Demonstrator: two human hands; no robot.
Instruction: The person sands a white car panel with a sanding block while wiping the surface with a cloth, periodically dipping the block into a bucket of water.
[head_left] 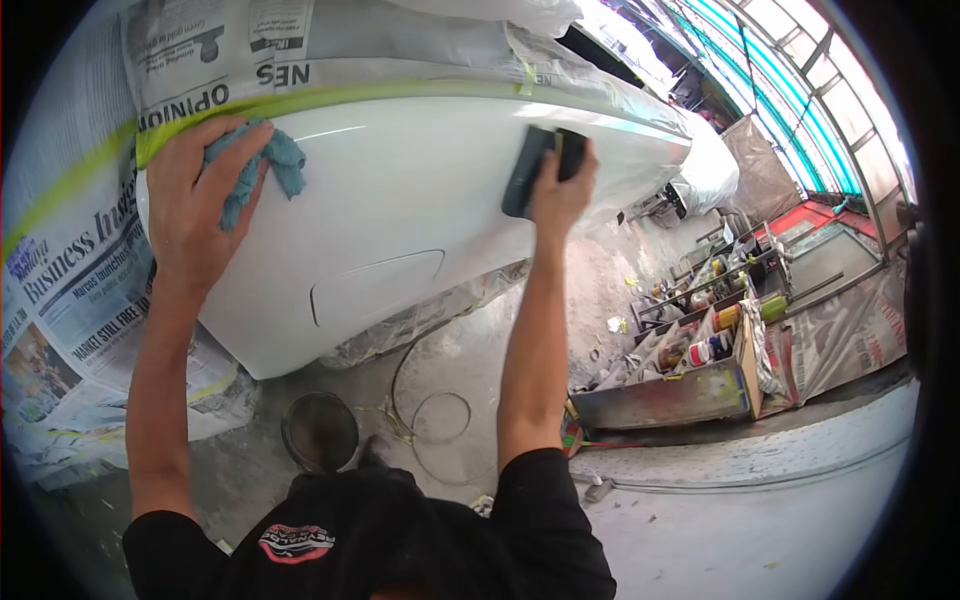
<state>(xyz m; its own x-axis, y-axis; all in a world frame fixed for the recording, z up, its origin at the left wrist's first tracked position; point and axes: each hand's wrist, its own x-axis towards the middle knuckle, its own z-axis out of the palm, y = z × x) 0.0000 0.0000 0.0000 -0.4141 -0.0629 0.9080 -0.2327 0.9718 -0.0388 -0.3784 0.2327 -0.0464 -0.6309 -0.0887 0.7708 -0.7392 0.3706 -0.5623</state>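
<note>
A white car body panel (400,190) fills the middle of the view, with a curved flap outline low on it. My left hand (195,195) rests at the panel's left end, its fingers closed around a crumpled blue cloth (285,160). Over on the right part of the panel, my right hand (562,195) grips a dark sanding block (522,178) that lies against the white surface. Yellow-green masking tape (390,92) runs along the panel's upper edge and holds newspaper (85,270) beside it.
Below the panel a dark round bucket (320,430) stands on the floor beside a looped hose (440,415). To the right, a wooden cart (660,400) carries several cans and bottles. Plastic sheeting (440,35) covers parts above the panel.
</note>
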